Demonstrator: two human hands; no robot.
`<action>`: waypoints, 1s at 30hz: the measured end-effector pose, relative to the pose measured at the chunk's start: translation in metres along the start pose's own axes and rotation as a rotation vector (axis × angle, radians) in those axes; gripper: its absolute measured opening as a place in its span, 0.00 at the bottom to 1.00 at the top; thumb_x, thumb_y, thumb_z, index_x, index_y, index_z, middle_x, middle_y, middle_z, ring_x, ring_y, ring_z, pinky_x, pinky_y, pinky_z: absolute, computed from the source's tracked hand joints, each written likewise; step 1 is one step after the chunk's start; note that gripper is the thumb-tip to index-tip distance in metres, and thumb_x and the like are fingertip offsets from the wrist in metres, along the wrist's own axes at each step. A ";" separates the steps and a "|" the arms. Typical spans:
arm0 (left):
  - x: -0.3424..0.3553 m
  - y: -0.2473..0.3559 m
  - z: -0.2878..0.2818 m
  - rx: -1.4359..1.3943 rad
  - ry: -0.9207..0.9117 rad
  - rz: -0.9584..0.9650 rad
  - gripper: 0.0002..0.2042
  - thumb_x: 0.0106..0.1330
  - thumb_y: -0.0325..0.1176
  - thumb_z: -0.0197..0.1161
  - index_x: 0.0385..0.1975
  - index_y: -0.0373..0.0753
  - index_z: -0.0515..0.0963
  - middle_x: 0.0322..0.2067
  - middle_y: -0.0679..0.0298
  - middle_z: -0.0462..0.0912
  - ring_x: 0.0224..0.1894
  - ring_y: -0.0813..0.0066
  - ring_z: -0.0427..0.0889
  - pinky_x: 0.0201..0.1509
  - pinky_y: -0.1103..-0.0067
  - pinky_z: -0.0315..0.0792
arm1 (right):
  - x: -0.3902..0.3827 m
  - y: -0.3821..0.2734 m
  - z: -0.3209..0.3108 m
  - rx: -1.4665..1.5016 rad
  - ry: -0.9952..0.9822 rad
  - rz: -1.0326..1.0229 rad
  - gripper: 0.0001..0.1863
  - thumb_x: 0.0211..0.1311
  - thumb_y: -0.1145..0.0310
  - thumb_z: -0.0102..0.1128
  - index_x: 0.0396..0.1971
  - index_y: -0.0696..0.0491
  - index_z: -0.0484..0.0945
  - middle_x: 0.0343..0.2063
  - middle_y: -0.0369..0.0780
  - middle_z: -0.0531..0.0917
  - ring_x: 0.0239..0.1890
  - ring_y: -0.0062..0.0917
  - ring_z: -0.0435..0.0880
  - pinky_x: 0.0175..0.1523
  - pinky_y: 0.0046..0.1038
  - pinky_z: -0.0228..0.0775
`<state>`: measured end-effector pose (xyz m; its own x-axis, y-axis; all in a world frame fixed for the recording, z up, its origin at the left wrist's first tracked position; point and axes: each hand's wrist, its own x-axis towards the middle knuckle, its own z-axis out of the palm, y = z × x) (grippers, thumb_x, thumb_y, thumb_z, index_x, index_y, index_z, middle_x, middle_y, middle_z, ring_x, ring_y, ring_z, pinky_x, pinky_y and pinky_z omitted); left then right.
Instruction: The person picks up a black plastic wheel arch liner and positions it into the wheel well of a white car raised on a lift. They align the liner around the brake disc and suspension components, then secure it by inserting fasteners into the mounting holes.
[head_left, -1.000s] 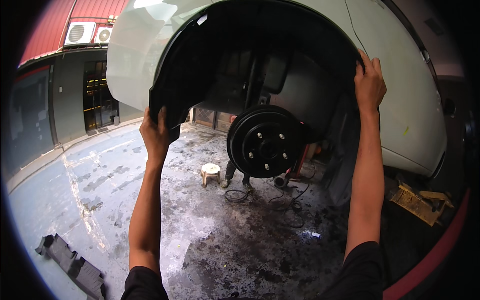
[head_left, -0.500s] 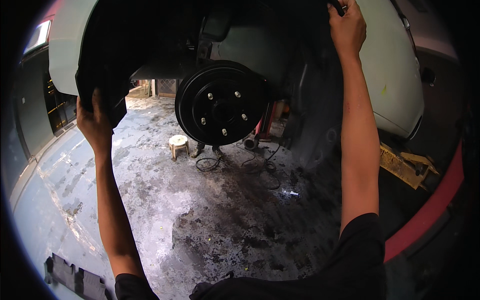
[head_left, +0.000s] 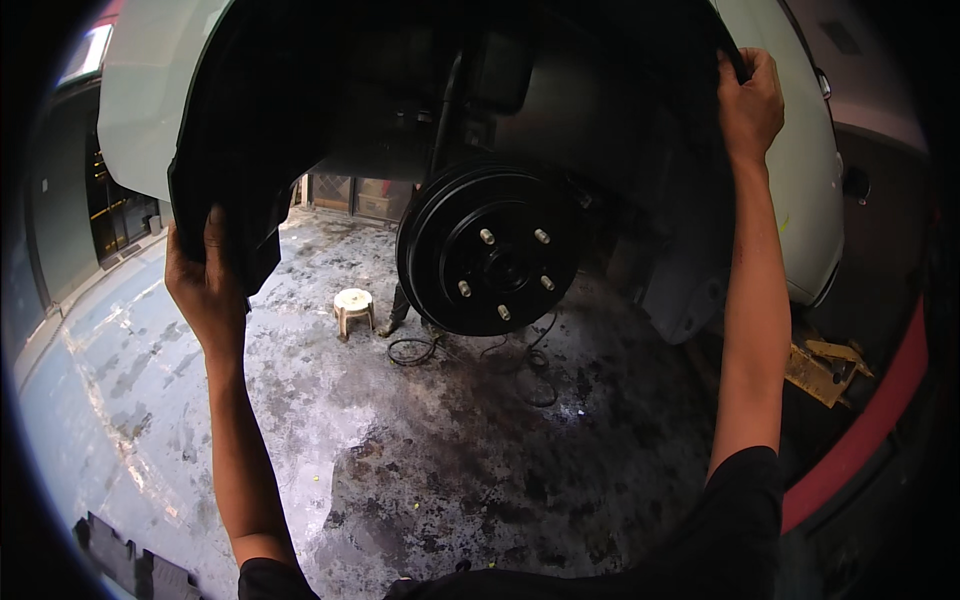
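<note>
A black plastic wheel-arch liner (head_left: 250,100) arches inside the pale car body (head_left: 800,220) above me. My left hand (head_left: 208,280) grips the liner's lower left end, thumb on its face. Up at the right, my right hand (head_left: 750,105) is closed on the liner's edge, beside the body panel. Between my arms is a black brake drum (head_left: 490,255) with several bare studs, and behind it a dark strut (head_left: 450,100). The inside of the arch is too dark to make out fully.
A white stool (head_left: 353,308) stands on the stained floor near another person's leg (head_left: 398,310). Black hoses (head_left: 410,350) lie below the drum. A yellow metal piece (head_left: 825,370) and red beam (head_left: 880,420) are at right, dark plastic parts (head_left: 130,550) lower left, a doorway (head_left: 120,210) left.
Both hands still hold the liner. The view swung so they shifted left, then partly back right; both sit farther apart in the picture than a second ago, with my right hand higher.
</note>
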<state>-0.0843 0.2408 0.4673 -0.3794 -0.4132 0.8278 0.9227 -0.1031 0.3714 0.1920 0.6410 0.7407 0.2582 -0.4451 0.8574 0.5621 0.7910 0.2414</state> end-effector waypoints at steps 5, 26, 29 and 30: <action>0.010 -0.007 0.002 -0.030 -0.017 -0.028 0.14 0.76 0.33 0.61 0.52 0.29 0.78 0.42 0.57 0.85 0.42 0.78 0.81 0.49 0.80 0.75 | 0.000 -0.016 0.010 -0.055 -0.023 0.067 0.11 0.64 0.58 0.67 0.37 0.49 0.79 0.34 0.31 0.83 0.28 0.27 0.82 0.37 0.34 0.75; 0.037 -0.028 0.032 -0.082 -0.028 -0.049 0.14 0.74 0.33 0.62 0.52 0.28 0.77 0.41 0.54 0.87 0.42 0.74 0.84 0.47 0.78 0.78 | -0.012 -0.014 0.047 -0.098 -0.078 0.159 0.14 0.70 0.55 0.62 0.44 0.51 0.77 0.38 0.37 0.84 0.40 0.34 0.85 0.44 0.37 0.75; 0.042 -0.029 0.033 -0.018 0.003 0.001 0.14 0.72 0.32 0.64 0.50 0.28 0.78 0.39 0.55 0.87 0.41 0.74 0.85 0.47 0.78 0.78 | -0.013 -0.005 0.054 -0.138 -0.065 0.120 0.14 0.71 0.55 0.62 0.44 0.50 0.77 0.39 0.36 0.84 0.40 0.34 0.86 0.44 0.37 0.76; 0.042 -0.028 0.034 0.000 0.013 0.013 0.14 0.72 0.31 0.65 0.50 0.29 0.78 0.39 0.55 0.87 0.40 0.74 0.85 0.46 0.78 0.78 | -0.013 -0.003 0.054 -0.153 -0.071 0.118 0.14 0.70 0.55 0.62 0.44 0.49 0.77 0.39 0.35 0.85 0.40 0.33 0.86 0.43 0.36 0.76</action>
<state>-0.1288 0.2567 0.5060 -0.3662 -0.4266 0.8270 0.9277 -0.0975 0.3605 0.1448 0.6670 0.7534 0.2759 -0.3181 0.9070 0.6454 0.7606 0.0704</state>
